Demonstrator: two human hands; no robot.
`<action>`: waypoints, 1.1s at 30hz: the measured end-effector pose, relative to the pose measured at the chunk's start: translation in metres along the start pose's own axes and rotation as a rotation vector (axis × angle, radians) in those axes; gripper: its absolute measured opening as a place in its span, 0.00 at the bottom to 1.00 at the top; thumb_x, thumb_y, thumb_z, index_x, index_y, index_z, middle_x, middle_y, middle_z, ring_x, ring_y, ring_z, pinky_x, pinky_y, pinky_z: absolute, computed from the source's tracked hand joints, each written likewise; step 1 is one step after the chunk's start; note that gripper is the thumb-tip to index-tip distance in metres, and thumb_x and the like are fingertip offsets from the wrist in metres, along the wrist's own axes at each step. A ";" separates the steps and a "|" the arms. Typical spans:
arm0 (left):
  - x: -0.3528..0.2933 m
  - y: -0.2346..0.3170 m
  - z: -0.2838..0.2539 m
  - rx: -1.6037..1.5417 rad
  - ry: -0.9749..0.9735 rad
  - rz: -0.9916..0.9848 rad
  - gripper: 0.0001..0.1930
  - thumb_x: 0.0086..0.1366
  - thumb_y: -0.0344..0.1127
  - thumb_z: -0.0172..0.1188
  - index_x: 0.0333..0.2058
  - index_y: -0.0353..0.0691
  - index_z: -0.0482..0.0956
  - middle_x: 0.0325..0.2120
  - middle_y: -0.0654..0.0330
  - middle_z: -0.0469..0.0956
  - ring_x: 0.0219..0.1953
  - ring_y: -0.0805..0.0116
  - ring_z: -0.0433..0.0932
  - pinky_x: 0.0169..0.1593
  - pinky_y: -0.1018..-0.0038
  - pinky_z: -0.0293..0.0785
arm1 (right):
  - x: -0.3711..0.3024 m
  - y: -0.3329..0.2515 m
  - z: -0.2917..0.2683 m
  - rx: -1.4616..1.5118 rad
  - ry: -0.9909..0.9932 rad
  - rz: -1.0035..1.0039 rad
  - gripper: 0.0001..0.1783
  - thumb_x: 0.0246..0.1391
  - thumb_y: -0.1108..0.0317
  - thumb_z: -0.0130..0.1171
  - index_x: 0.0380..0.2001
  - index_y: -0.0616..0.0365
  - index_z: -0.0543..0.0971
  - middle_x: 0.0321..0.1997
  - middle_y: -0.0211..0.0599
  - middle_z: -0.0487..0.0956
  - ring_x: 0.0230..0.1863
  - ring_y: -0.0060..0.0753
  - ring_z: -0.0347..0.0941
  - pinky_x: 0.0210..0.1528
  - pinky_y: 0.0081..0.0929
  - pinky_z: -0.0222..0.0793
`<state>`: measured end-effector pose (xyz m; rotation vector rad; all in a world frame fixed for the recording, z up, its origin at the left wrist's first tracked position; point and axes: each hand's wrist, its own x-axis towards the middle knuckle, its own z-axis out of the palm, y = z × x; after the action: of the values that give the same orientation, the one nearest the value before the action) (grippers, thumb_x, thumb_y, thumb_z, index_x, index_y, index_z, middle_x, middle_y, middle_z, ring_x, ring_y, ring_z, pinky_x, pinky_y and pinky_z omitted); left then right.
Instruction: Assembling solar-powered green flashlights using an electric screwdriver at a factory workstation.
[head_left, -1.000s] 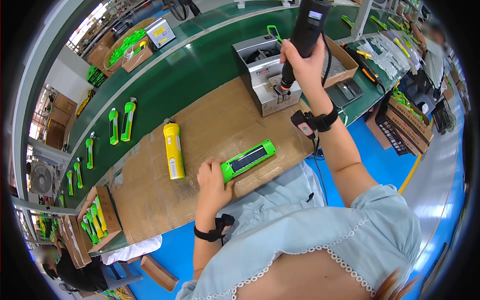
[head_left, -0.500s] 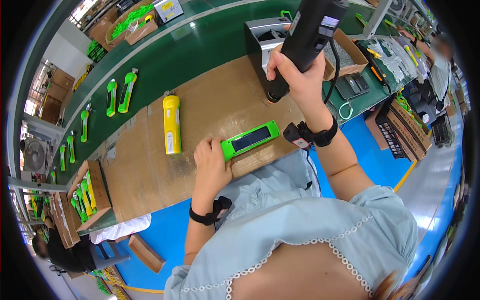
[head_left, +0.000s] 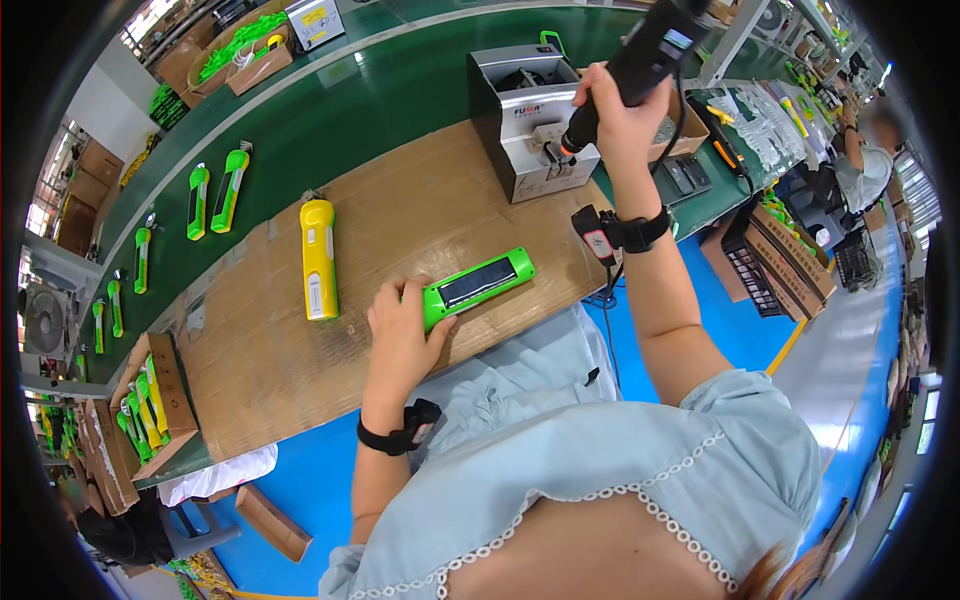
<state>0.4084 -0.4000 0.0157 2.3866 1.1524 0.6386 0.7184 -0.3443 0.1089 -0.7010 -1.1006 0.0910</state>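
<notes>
My left hand (head_left: 400,325) grips the near-left end of a green flashlight (head_left: 480,285), which lies on the cardboard with its dark solar panel facing up. Raised at the right, my right hand (head_left: 628,120) is wrapped around a black electric screwdriver (head_left: 655,55). Its orange-ringed tip points down and left at the front outlet of a grey-and-black screw feeder (head_left: 520,165); whether the bit touches a screw is too small to tell. A yellow flashlight (head_left: 318,255) rests on the cardboard left of my left hand.
Cardboard (head_left: 250,350) covers the near bench. Several green flashlights (head_left: 230,190) lie on the green surface at the left, beside a carton (head_left: 170,390) of more. An orange-and-black tool (head_left: 725,140) and a small dark scale-like device (head_left: 685,175) lie right of the feeder.
My right hand has brought the screwdriver's tip from over the cardboard to the screw feeder's front. My left hand keeps hold of the green flashlight. The whole view has shifted slightly.
</notes>
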 end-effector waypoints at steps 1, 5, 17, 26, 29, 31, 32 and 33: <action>0.001 0.000 0.000 -0.005 0.001 -0.001 0.26 0.50 0.34 0.66 0.48 0.40 0.69 0.45 0.45 0.65 0.49 0.46 0.64 0.52 0.60 0.61 | 0.000 0.001 0.003 -0.030 -0.018 0.026 0.20 0.46 0.79 0.61 0.38 0.59 0.62 0.22 0.33 0.72 0.18 0.23 0.71 0.21 0.21 0.68; -0.001 0.002 0.000 -0.010 0.017 -0.026 0.25 0.50 0.34 0.66 0.47 0.40 0.69 0.44 0.46 0.65 0.48 0.45 0.64 0.52 0.60 0.61 | 0.007 0.001 0.006 -0.121 -0.127 0.094 0.19 0.46 0.77 0.61 0.39 0.59 0.63 0.20 0.32 0.72 0.17 0.22 0.71 0.19 0.20 0.66; -0.006 0.001 0.004 0.007 0.078 -0.022 0.25 0.50 0.35 0.66 0.47 0.39 0.70 0.44 0.44 0.65 0.47 0.44 0.65 0.50 0.58 0.62 | -0.078 -0.066 0.061 0.430 -0.267 0.344 0.29 0.53 0.79 0.51 0.56 0.65 0.54 0.25 0.39 0.74 0.23 0.26 0.73 0.27 0.23 0.71; -0.008 0.000 0.006 -0.015 0.100 -0.037 0.26 0.49 0.35 0.67 0.47 0.38 0.68 0.45 0.43 0.65 0.47 0.43 0.65 0.50 0.57 0.62 | -0.104 -0.066 0.110 0.514 -0.361 0.443 0.19 0.47 0.84 0.56 0.40 0.60 0.62 0.25 0.36 0.74 0.21 0.22 0.71 0.21 0.20 0.69; -0.008 0.000 0.006 -0.023 0.102 -0.026 0.27 0.49 0.33 0.67 0.48 0.37 0.67 0.45 0.43 0.65 0.47 0.42 0.65 0.50 0.57 0.62 | -0.111 -0.059 0.114 0.482 -0.352 0.479 0.21 0.46 0.84 0.56 0.42 0.59 0.61 0.25 0.36 0.74 0.21 0.21 0.71 0.20 0.20 0.69; -0.008 -0.001 0.006 -0.025 0.096 -0.021 0.27 0.49 0.33 0.67 0.48 0.36 0.67 0.45 0.43 0.65 0.47 0.42 0.65 0.50 0.57 0.62 | -0.115 -0.053 0.113 0.451 -0.403 0.495 0.26 0.45 0.84 0.57 0.45 0.58 0.58 0.27 0.36 0.74 0.24 0.21 0.72 0.23 0.19 0.69; -0.008 -0.001 0.005 -0.028 0.092 -0.015 0.28 0.49 0.32 0.67 0.48 0.36 0.67 0.45 0.43 0.65 0.47 0.42 0.65 0.50 0.57 0.62 | -0.118 -0.051 0.113 0.452 -0.404 0.495 0.26 0.45 0.84 0.57 0.45 0.58 0.58 0.27 0.36 0.74 0.24 0.21 0.72 0.23 0.19 0.69; -0.008 -0.002 0.005 -0.030 0.091 -0.012 0.28 0.49 0.32 0.66 0.49 0.35 0.66 0.45 0.43 0.65 0.47 0.42 0.65 0.50 0.57 0.62 | -0.120 -0.050 0.115 0.394 -0.444 0.481 0.27 0.47 0.82 0.54 0.49 0.59 0.56 0.26 0.37 0.73 0.23 0.24 0.71 0.25 0.24 0.69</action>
<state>0.4057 -0.4063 0.0091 2.3456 1.1845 0.7620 0.5519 -0.3772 0.0725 -0.5864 -1.2632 0.8861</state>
